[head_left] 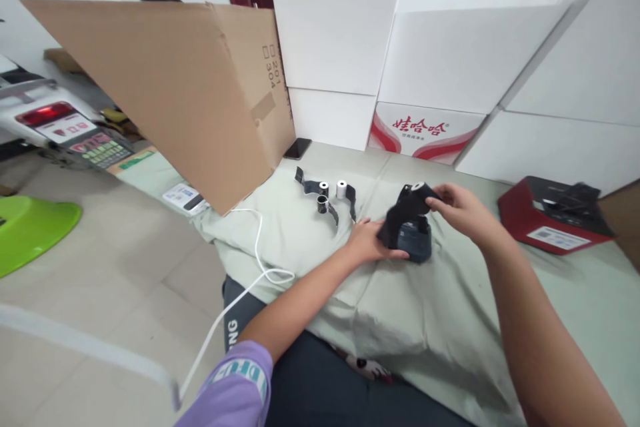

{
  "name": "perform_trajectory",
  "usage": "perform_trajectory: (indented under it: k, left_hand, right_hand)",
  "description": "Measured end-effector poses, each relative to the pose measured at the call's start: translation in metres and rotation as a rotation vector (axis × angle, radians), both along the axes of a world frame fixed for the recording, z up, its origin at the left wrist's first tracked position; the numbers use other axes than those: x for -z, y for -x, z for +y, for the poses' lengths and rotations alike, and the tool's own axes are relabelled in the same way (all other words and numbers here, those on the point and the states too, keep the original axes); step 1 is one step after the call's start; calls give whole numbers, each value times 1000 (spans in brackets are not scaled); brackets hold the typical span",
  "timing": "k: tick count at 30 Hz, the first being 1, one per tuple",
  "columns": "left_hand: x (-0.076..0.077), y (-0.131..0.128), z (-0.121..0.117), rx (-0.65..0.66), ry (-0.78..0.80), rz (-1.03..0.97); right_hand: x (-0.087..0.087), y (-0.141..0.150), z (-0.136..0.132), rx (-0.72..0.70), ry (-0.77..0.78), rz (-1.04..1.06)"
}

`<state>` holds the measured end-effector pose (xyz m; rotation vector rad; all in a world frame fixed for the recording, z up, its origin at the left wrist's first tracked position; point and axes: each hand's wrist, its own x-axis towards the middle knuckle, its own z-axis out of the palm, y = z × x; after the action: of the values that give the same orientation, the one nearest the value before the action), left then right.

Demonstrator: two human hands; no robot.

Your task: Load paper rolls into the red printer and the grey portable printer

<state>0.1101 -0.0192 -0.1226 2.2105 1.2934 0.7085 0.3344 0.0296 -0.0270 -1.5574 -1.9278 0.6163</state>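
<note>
My left hand (371, 241) is closed on a small dark boxy device (415, 243) lying on the cloth, its thumb along the near edge. My right hand (461, 208) pinches a small roll (419, 190) with a white end face and a dark strip. That roll is just above the device, and the dark strip (394, 219) hangs down toward my left hand. To the left lie several similar little rolls, among them a white roll (341, 189) and a dark roll (323, 204), with curled dark strips trailing off them.
A pale green cloth (390, 307) covers the table. Brown cardboard (200, 80) and white boxes (335, 47) wall the back; a black phone (298, 149) lies at their foot. A red box (555, 217) stands right. A white cable (260, 240) runs off the left edge, near a green stool (35, 230).
</note>
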Motion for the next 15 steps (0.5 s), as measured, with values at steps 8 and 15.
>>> perform_trajectory:
  k: [8, 15]
  left_hand:
    - [0, 8, 5, 98, 31, -29]
    - [-1, 7, 7, 111, 12, -21]
  right_hand:
    - [-24, 86, 42, -193, 25, 507]
    - [2, 171, 104, -167, -156, 113]
